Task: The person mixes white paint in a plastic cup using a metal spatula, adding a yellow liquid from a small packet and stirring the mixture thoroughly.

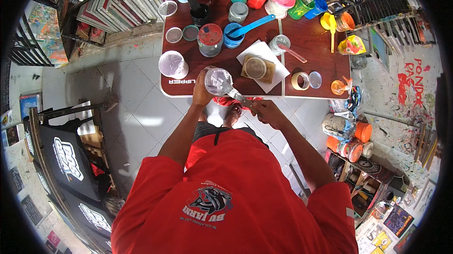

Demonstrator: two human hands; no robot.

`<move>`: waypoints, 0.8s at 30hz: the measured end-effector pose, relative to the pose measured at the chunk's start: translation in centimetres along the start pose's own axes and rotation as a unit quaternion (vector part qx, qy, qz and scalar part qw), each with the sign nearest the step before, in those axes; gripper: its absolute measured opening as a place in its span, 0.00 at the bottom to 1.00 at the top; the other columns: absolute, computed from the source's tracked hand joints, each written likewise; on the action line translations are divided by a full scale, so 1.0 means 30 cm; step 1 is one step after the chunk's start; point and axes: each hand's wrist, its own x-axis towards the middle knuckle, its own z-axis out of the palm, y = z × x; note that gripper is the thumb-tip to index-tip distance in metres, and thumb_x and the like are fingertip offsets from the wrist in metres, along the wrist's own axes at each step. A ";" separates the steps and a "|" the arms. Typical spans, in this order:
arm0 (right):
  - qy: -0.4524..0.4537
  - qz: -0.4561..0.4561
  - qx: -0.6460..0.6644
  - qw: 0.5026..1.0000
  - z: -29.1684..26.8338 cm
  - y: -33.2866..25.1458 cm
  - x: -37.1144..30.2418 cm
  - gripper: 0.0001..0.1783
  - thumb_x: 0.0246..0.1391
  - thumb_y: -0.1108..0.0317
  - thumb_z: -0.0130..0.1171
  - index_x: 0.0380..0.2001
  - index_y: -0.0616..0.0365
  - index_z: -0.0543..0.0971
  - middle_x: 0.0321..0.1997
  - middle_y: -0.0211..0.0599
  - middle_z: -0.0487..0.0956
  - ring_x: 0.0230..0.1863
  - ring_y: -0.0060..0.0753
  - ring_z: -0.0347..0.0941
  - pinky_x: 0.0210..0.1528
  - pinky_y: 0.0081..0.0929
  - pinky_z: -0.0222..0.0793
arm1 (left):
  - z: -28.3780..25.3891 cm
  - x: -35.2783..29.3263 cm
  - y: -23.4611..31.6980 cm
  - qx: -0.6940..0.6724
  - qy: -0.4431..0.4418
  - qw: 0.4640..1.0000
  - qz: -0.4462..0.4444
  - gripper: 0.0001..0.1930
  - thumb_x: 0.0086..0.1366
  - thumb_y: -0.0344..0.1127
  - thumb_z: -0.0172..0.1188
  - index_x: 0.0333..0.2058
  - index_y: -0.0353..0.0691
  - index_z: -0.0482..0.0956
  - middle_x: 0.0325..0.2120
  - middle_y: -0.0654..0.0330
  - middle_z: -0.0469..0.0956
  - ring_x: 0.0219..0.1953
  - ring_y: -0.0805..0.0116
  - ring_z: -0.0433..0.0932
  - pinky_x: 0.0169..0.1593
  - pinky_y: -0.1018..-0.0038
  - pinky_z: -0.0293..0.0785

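Note:
My left hand (pixel 202 91) is wrapped round a clear plastic tub (pixel 211 73) just off the table's front edge. Pale, whitish paste (pixel 217 78) smears its inside. Between the fingers of my right hand (pixel 268 113) is the handle of a grey spatula (pixel 241 98), spotted with paint. Its far end reaches into the tub and touches the paste. Left of the tub stands a white bucket (pixel 173 64) coated with pale lilac paint. To the right, a small round jar (pixel 255 68) sits on a brown board (pixel 270 75) over white paper (pixel 280 71).
The dark red table (pixel 309 72) carries several paint pots, among them a blue pot (pixel 233 35) with a blue spatula, a red-lidded tub (pixel 210 40) and a pink pot (pixel 280 4). A tape roll (pixel 300 81) lies near the front edge. Framed screens (pixel 122 6) line the back left.

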 end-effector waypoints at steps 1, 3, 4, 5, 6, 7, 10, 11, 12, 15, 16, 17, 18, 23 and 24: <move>0.009 -0.001 0.011 1.000 0.009 0.023 0.010 0.19 0.69 0.54 0.47 0.35 0.58 0.77 0.24 0.25 0.71 0.16 0.12 0.57 0.15 0.15 0.50 | 0.003 -0.003 0.003 -0.007 0.002 1.000 -0.017 0.44 0.41 0.38 0.79 0.57 0.36 0.65 0.55 0.47 0.72 0.59 0.44 0.69 0.61 0.58 0.69; 0.028 -0.003 0.031 0.999 0.032 0.068 0.028 0.19 0.70 0.54 0.46 0.36 0.58 0.77 0.24 0.24 0.71 0.15 0.12 0.56 0.15 0.15 0.51 | 0.006 -0.010 0.007 -0.019 0.005 0.999 -0.041 0.45 0.41 0.38 0.79 0.58 0.37 0.66 0.55 0.47 0.72 0.59 0.46 0.70 0.60 0.59 0.69; 0.037 0.007 0.060 0.997 0.052 0.071 0.033 0.19 0.70 0.53 0.47 0.38 0.59 0.77 0.24 0.23 0.71 0.16 0.11 0.56 0.16 0.15 0.51 | 0.004 -0.009 0.018 -0.025 0.006 0.998 -0.048 0.45 0.41 0.38 0.79 0.58 0.37 0.66 0.55 0.47 0.73 0.58 0.47 0.71 0.60 0.60 0.70; 0.038 -0.011 0.056 0.998 0.064 0.070 0.036 0.18 0.68 0.54 0.48 0.36 0.58 0.78 0.22 0.23 0.69 0.16 0.12 0.56 0.16 0.17 0.50 | 0.000 -0.009 0.028 -0.032 0.006 0.998 -0.056 0.45 0.41 0.38 0.80 0.58 0.37 0.66 0.55 0.48 0.73 0.58 0.49 0.72 0.60 0.60 0.70; 0.038 -0.029 0.053 0.997 0.073 0.069 0.038 0.17 0.67 0.55 0.50 0.34 0.58 0.78 0.20 0.22 0.67 0.17 0.12 0.56 0.17 0.18 0.50 | -0.008 -0.008 0.037 -0.049 0.006 0.997 -0.055 0.46 0.41 0.38 0.80 0.59 0.37 0.65 0.54 0.48 0.74 0.57 0.50 0.73 0.59 0.61 0.71; 0.038 -0.048 0.049 0.997 0.083 0.060 0.036 0.16 0.65 0.56 0.51 0.32 0.57 0.78 0.18 0.21 0.65 0.17 0.13 0.57 0.18 0.19 0.50 | -0.016 -0.008 0.043 -0.066 0.007 0.996 -0.054 0.46 0.41 0.37 0.80 0.59 0.37 0.65 0.53 0.48 0.75 0.57 0.52 0.74 0.58 0.62 0.72; 0.050 -0.037 0.070 0.996 0.110 0.033 0.029 0.17 0.66 0.56 0.50 0.33 0.58 0.78 0.18 0.21 0.65 0.17 0.13 0.57 0.18 0.20 0.51 | -0.020 -0.013 0.028 -0.081 0.014 0.995 -0.065 0.48 0.40 0.37 0.81 0.60 0.36 0.65 0.51 0.48 0.77 0.54 0.55 0.78 0.55 0.64 0.74; 0.040 -0.038 0.067 0.996 0.108 0.043 0.032 0.17 0.66 0.56 0.50 0.34 0.59 0.78 0.18 0.21 0.65 0.18 0.12 0.57 0.18 0.19 0.51 | -0.019 -0.016 0.013 -0.080 0.018 0.994 -0.070 0.48 0.40 0.36 0.81 0.60 0.36 0.64 0.50 0.49 0.78 0.53 0.55 0.78 0.55 0.65 0.75; 0.031 -0.039 0.064 0.997 0.100 0.061 0.038 0.17 0.66 0.57 0.50 0.35 0.59 0.79 0.18 0.21 0.65 0.18 0.12 0.58 0.18 0.19 0.52 | -0.019 -0.020 -0.002 -0.072 0.021 0.995 -0.070 0.48 0.39 0.37 0.81 0.60 0.36 0.64 0.50 0.49 0.78 0.53 0.55 0.79 0.54 0.64 0.75; 0.012 -0.039 0.034 0.999 0.064 0.088 0.031 0.16 0.66 0.58 0.51 0.42 0.60 0.80 0.20 0.20 0.67 0.18 0.12 0.59 0.19 0.19 0.55 | -0.019 -0.027 -0.004 -0.057 0.014 0.995 -0.080 0.49 0.38 0.36 0.82 0.60 0.36 0.64 0.50 0.49 0.78 0.53 0.54 0.78 0.55 0.64 0.75; 0.005 -0.039 0.021 0.999 0.055 0.084 0.028 0.17 0.66 0.58 0.52 0.44 0.61 0.80 0.20 0.20 0.67 0.18 0.12 0.59 0.20 0.18 0.57 | -0.025 -0.021 0.003 -0.054 0.003 0.994 -0.091 0.49 0.38 0.36 0.82 0.60 0.36 0.64 0.51 0.50 0.78 0.54 0.55 0.78 0.56 0.64 0.75; 0.012 -0.043 -0.007 0.999 0.046 0.080 0.025 0.17 0.66 0.59 0.52 0.46 0.60 0.80 0.21 0.21 0.68 0.19 0.12 0.60 0.20 0.18 0.58 | -0.032 -0.015 0.012 -0.052 -0.007 0.993 -0.102 0.50 0.38 0.36 0.83 0.60 0.37 0.64 0.51 0.50 0.77 0.55 0.56 0.77 0.57 0.64 0.74; 0.018 -0.048 -0.034 0.998 0.035 0.076 0.020 0.18 0.66 0.59 0.53 0.49 0.60 0.80 0.22 0.21 0.70 0.19 0.12 0.61 0.21 0.18 0.59 | -0.032 -0.017 0.006 -0.014 -0.002 0.999 -0.043 0.49 0.38 0.38 0.82 0.60 0.37 0.64 0.52 0.49 0.76 0.55 0.55 0.77 0.57 0.64 0.74; 0.057 -0.106 -0.188 0.975 -0.056 0.014 -0.045 0.21 0.66 0.60 0.53 0.56 0.62 0.77 0.30 0.28 0.79 0.28 0.22 0.71 0.34 0.25 0.71 | -0.062 0.007 0.088 0.013 -0.017 1.000 0.018 0.48 0.40 0.39 0.81 0.60 0.38 0.65 0.54 0.51 0.75 0.56 0.53 0.75 0.58 0.62 0.73; 0.055 -0.145 -0.202 0.967 -0.091 0.040 -0.036 0.20 0.66 0.60 0.53 0.55 0.59 0.78 0.32 0.35 0.82 0.31 0.29 0.75 0.40 0.30 0.72 | -0.072 0.020 0.118 0.008 -0.027 0.999 0.039 0.47 0.40 0.39 0.81 0.60 0.38 0.65 0.55 0.52 0.75 0.56 0.53 0.75 0.58 0.62 0.73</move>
